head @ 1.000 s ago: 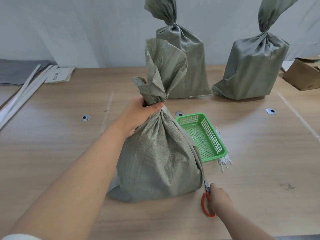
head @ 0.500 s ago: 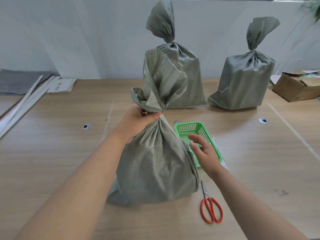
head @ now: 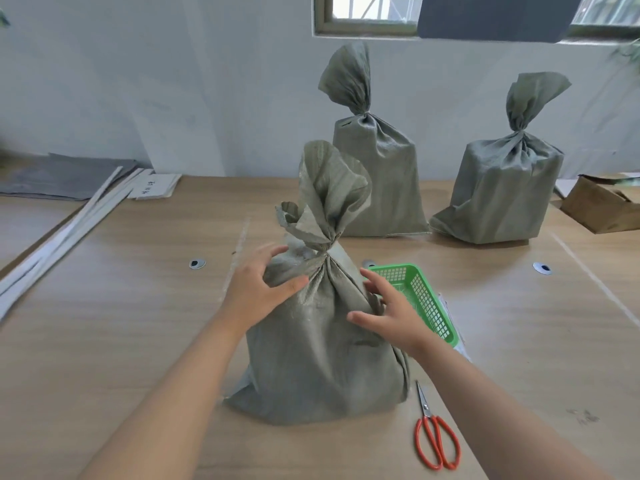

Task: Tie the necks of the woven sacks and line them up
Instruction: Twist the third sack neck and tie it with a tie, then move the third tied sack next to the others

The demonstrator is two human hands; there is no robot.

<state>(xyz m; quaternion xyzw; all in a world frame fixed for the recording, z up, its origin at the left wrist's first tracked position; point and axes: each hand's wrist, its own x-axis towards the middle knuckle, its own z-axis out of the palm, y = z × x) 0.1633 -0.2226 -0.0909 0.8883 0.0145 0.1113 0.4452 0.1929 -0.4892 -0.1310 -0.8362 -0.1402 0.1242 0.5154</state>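
Observation:
A grey-green woven sack point(head: 315, 355) stands upright in front of me, its neck point(head: 325, 252) gathered tight with the top flaring above. My left hand point(head: 258, 289) is spread against the sack's left shoulder, fingers apart. My right hand point(head: 391, 311) rests open on its right shoulder. Neither hand grips the neck. Two more tied sacks stand at the back of the table: one in the middle point(head: 377, 174) and one to the right point(head: 502, 188).
A green plastic basket point(head: 433, 306) lies right of the near sack, partly behind my right hand. Red-handled scissors point(head: 434, 434) lie near the table's front. A cardboard box point(head: 602, 206) sits far right; white strips point(head: 65, 233) and grey sheets point(head: 65, 174) lie at left.
My left hand let go of the neck and dropped to the sack's left shoulder. My right hand left the scissors, passed the basket and now rests on the sack's right side.

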